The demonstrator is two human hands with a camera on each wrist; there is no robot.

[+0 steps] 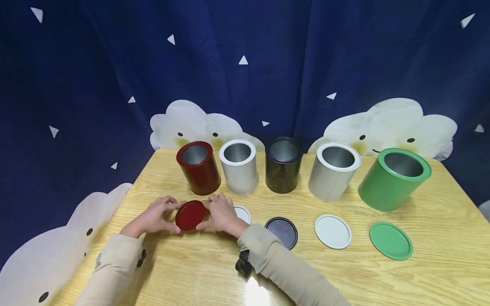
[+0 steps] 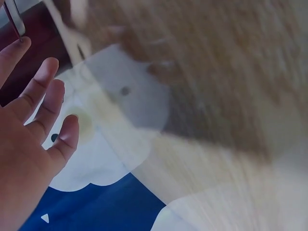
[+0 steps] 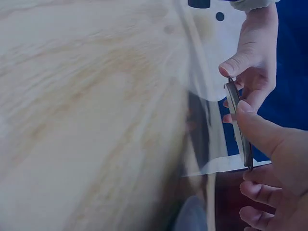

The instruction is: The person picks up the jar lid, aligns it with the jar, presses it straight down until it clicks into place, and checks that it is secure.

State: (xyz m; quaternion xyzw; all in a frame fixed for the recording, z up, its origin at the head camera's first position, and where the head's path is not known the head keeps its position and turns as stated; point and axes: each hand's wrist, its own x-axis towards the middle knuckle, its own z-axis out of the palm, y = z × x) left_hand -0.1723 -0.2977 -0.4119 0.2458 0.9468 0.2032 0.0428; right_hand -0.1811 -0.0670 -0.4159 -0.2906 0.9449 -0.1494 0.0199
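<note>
Between both hands is a round dark red lid (image 1: pixel 191 215), just above the table in front of the matching red can (image 1: pixel 200 174). My left hand (image 1: pixel 158 216) grips its left edge, thumb on the near side and a fingertip on the far side. On the opposite edge, my right hand (image 1: pixel 222 214) holds it the same way. The right wrist view shows the lid (image 3: pixel 238 127) edge-on, thumbs and fingers at its rim. In the left wrist view only a sliver of the lid (image 2: pixel 16 19) appears, at the index fingertip, with the other fingers spread apart.
Behind stand a white can (image 1: pixel 241 172), a black can (image 1: pixel 282 170), another white can (image 1: pixel 331 178) and a green can (image 1: pixel 386 187), all uncovered. A small white lid (image 1: pixel 243 213), partly hidden, a black lid (image 1: pixel 285 231), a larger white lid (image 1: pixel 333 231) and a green lid (image 1: pixel 391 241) lie in front.
</note>
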